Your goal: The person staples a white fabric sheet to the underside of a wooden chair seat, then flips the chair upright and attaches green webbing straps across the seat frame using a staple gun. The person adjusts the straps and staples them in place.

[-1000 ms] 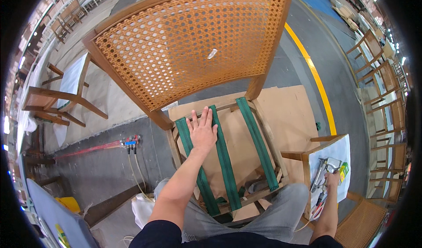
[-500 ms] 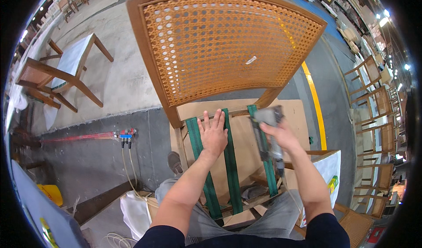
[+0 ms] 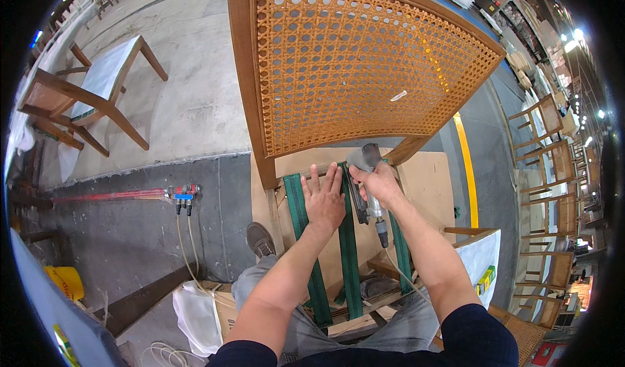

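Note:
A wooden chair frame stands before me, its backrest filled with woven cane point(image 3: 364, 74). Three green webbing straps run from the back rail to the front rail: a left strap point(image 3: 306, 243), a middle strap point(image 3: 350, 256) and a right strap point(image 3: 398, 250). My left hand point(image 3: 323, 201) lies flat with fingers stretched out, between the left and middle straps near the back rail. Gripped in my right hand point(image 3: 381, 183) is a pneumatic staple gun point(image 3: 374, 214), held beside the middle strap's back end. Its nose is partly hidden, so contact cannot be made out.
A pale air hose point(image 3: 402, 269) trails from the tool. Cardboard point(image 3: 430, 194) lies under the chair. Another chair point(image 3: 107, 74) stands at the left, near a red pipe with a blue-handled valve point(image 3: 184, 196). A white-covered seat point(image 3: 480, 256) is close on my right. Several cane chairs point(image 3: 556, 211) line the far right.
The staple gun has moved left in my right hand, from the right strap to the middle strap. My left hand stays flat by the straps. The view has shifted, moving the chair back slightly rightward.

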A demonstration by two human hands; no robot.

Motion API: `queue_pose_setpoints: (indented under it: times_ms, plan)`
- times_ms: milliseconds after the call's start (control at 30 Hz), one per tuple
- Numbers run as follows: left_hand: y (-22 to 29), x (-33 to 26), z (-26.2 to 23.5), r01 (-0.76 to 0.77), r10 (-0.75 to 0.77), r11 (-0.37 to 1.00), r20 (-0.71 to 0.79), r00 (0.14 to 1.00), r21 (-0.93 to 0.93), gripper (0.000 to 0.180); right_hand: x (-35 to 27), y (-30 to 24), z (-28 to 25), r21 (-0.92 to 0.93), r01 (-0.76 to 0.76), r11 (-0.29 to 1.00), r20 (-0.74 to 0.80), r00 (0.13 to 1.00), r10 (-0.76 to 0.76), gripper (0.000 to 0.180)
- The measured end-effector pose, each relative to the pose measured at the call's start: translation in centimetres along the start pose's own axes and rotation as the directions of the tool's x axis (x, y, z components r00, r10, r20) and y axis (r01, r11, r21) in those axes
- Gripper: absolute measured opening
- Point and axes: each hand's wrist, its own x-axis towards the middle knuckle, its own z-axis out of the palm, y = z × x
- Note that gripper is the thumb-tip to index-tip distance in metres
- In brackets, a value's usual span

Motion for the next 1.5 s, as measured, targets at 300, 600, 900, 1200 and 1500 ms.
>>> queue_pose_setpoints:
  times_ms: [300,600,900,1200,1500]
  plan:
    - [0.9,0.3,0.7,0.228,-0.265,0.811,0.008,0.964,-0.539,0.045,-0.7,0.4,0.2,0.08,0.028,0.996,0.006,1.0,-0.029,0.029]
    - [-0.6,0.9,2.7,0.493,-0.374,0.676,0.321,0.87,-0.548,0.029,-0.3,0.5,0.8,0.004,-0.004,1.0,0.008,1.0,0.003,0.034]
    - [-1.0,1.0,2.1,0.517,-0.361,0.662,0.374,0.855,-0.543,0.026,-0.8,0.4,1.4,-0.048,0.006,0.999,0.047,0.999,-0.004,0.037]
    - [-1.1,1.0,2.4,0.51,-0.362,0.633,0.36,0.86,-0.583,0.029,-0.7,1.2,1.2,-0.081,0.016,0.997,0.019,1.0,-0.015,0.037]
    - [-1.5,1.0,2.7,0.535,-0.347,0.596,0.408,0.844,-0.599,0.028,-1.1,0.8,0.2,-0.013,0.04,0.999,0.008,0.999,-0.04,0.032]
